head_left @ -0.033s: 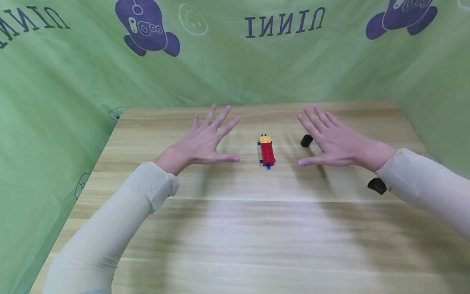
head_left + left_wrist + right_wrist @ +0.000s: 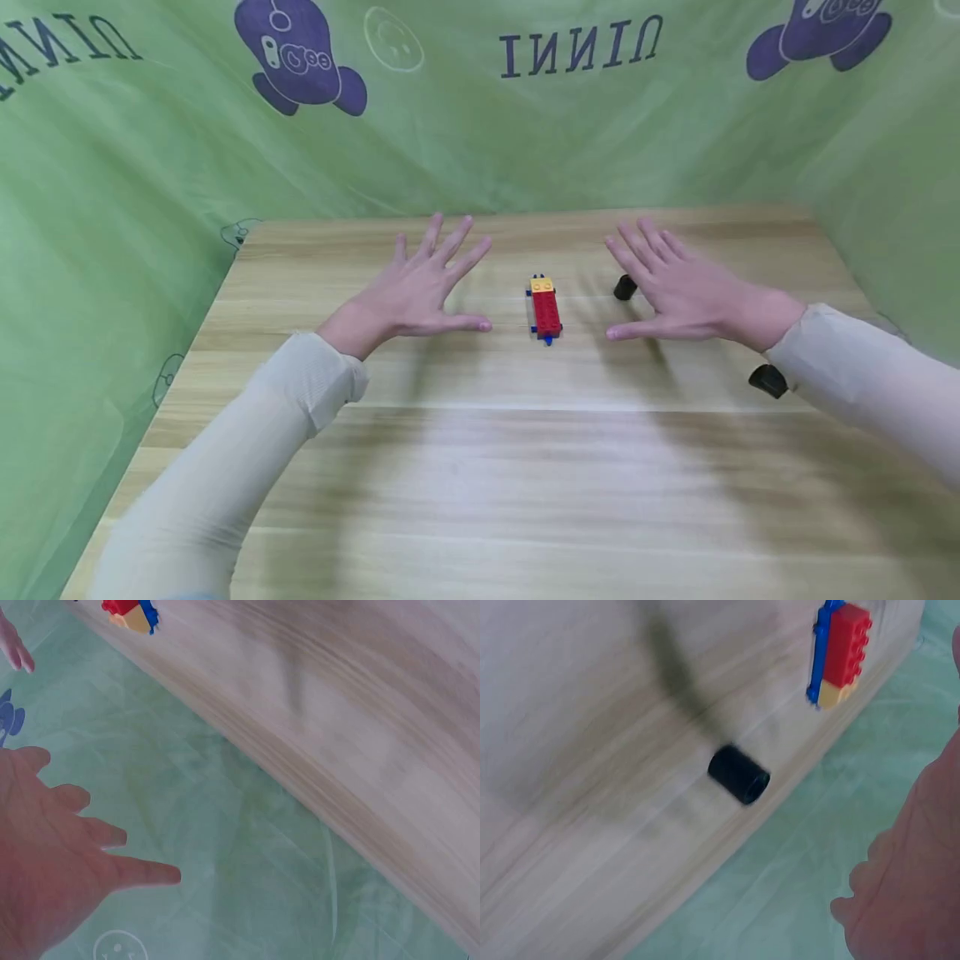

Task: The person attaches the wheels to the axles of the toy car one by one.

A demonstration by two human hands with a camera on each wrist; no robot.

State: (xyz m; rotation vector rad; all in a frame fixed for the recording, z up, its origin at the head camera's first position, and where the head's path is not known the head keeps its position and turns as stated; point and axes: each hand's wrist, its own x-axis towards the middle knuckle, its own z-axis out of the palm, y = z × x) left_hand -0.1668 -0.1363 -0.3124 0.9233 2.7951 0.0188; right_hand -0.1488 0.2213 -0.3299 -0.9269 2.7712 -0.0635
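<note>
A toy brick assembly (image 2: 546,310) lies on the table between the two hands, with red and yellow studded bricks on a blue base. To its left, my left hand (image 2: 420,292) is held above the tabletop with the fingers spread and holds nothing. My right hand (image 2: 693,287) hovers on the other side, fingers straight, thumb out, also holding nothing. Close by its fingertips stands a short black hollow cylinder (image 2: 739,774). In the left wrist view only the yellow end of the assembly (image 2: 135,619) and part of the red show at the top edge.
A second black piece (image 2: 768,381) lies beside the right sleeve, partly covered by it. Green printed cloth (image 2: 465,142) hangs behind the wooden table (image 2: 480,483) and along its left and right sides.
</note>
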